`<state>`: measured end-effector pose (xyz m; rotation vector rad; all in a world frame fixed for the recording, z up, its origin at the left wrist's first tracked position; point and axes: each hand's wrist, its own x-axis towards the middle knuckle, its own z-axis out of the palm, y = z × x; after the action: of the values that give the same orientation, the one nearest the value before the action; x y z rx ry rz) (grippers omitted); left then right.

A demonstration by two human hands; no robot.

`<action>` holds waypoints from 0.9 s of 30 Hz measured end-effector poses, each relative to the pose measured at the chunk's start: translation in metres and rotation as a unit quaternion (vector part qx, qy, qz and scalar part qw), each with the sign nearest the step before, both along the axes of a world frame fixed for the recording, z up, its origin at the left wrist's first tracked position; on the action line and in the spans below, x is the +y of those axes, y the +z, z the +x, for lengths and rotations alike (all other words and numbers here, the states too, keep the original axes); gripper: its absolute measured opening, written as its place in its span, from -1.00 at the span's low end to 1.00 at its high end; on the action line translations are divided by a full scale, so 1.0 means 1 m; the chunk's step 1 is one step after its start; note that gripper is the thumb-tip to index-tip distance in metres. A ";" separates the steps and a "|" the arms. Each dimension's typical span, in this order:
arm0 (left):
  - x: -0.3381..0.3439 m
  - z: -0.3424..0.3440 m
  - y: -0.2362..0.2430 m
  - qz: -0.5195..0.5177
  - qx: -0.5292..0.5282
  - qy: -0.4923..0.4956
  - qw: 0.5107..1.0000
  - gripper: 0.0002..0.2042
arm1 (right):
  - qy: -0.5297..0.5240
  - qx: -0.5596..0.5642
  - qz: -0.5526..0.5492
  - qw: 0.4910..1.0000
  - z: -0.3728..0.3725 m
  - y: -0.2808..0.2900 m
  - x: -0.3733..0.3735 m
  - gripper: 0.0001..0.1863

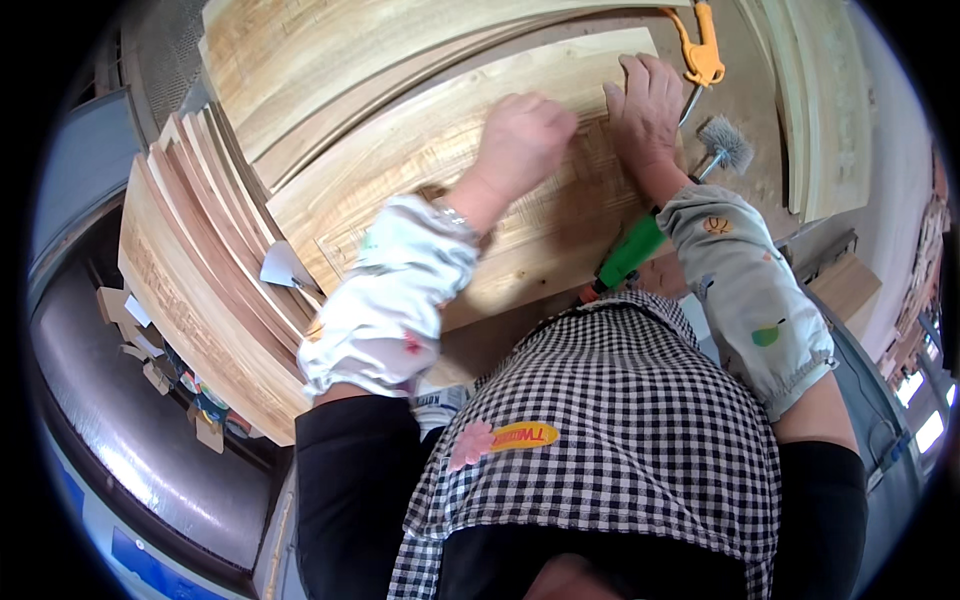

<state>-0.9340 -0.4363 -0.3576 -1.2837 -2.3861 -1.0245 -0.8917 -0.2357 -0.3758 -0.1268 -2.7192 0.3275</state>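
we are resting our right hand [646,112], grip spread, on the 2 o'clock end of the wooden board [525,245], which is lying on the counter [752,95], long axis running 8 to 2 o'clock, our blurred left hand [524,140] curling over it, whether pinching anything we cannot tell

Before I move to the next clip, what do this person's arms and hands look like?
The left hand and right hand are ungloved. Pale patterned covers sheathe the forearms, with black sleeves higher up. A shiny bracelet circles the left wrist; a dark band shows at the right.
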 end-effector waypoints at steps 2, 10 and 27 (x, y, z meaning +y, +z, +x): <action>0.013 -0.002 0.001 -0.035 -0.007 -0.006 0.999 -0.90 | -0.004 0.005 -0.010 1.000 0.001 -0.002 0.001 -0.52; -0.036 0.003 0.003 -0.039 -0.008 0.007 0.999 -0.85 | 0.012 0.004 -0.014 1.000 0.002 0.005 0.003 -0.50; -0.054 0.018 0.039 -0.139 -0.193 0.119 0.964 -0.87 | -0.013 -0.014 -0.046 0.999 0.003 0.001 0.001 -0.51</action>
<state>-0.9158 -0.4906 -0.3185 -0.9022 -2.9810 -0.9651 -0.8886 -0.2345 -0.3744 -0.1932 -2.7285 0.4465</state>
